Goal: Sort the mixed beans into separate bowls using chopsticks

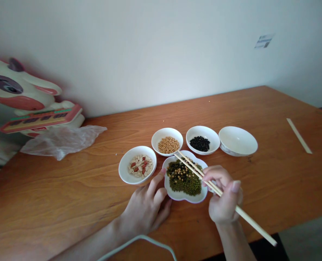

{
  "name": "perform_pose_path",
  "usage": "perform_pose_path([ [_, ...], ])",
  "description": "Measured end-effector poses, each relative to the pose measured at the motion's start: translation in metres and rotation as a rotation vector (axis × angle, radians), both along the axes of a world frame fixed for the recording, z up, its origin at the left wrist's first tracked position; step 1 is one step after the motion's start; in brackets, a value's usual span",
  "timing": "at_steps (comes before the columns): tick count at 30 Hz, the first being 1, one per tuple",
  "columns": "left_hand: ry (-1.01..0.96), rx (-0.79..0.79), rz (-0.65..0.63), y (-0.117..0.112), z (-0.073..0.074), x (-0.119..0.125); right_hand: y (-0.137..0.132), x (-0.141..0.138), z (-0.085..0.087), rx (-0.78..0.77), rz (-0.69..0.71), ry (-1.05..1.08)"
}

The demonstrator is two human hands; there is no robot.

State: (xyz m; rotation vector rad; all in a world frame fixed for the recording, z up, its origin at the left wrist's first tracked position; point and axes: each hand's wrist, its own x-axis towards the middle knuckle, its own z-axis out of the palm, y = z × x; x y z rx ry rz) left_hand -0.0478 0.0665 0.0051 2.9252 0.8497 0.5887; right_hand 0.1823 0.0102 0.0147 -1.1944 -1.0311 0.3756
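My right hand [226, 195] is closed round a pair of light wooden chopsticks [247, 216]. Their tips lie over the upper left edge of a white flower-shaped dish [186, 198], close to a bowl of yellow soybeans [168, 145]. I cannot make out anything between the tips. Inside the dish, green mung beans [189, 185] mix with black beans and soybeans. My left hand [147, 204] holds the dish at its left rim, one finger stretched along the edge and the others bent. Shelled peanuts [140, 166] fill part of a bowl left of the dish.
Behind the dish stand a bowl of black beans [200, 144] and an empty white bowl [238, 141]. A pale flat strip [299, 136] lies far right. At left, a clear plastic bag [65, 141] rests before a cow-shaped toy keyboard [44, 117]. A light cable [141, 237] crosses the foreground.
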Motion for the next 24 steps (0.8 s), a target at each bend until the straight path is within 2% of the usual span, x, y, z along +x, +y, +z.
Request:
perform_pose_path([
  [2, -0.01, -0.011, -0.001, 0.0, 0.0, 0.0, -0.007, 0.008, 0.0, -0.015, -0.046, 0.057],
  [6, -0.021, -0.04, -0.001, -0.001, 0.002, 0.0, -0.016, 0.03, 0.004, -0.185, -0.116, 0.154],
  [12, -0.068, -0.034, -0.013, -0.003, 0.002, -0.002, -0.022, 0.052, 0.003, -0.26, -0.178, 0.277],
  [17, -0.255, 0.066, -0.085, -0.003, 0.001, -0.001, -0.031, 0.061, -0.003, -0.292, -0.093, 0.324],
  [24, -0.157, -0.168, -0.295, 0.005, 0.007, 0.001, -0.054, 0.054, 0.006, -0.246, 0.144, 0.386],
])
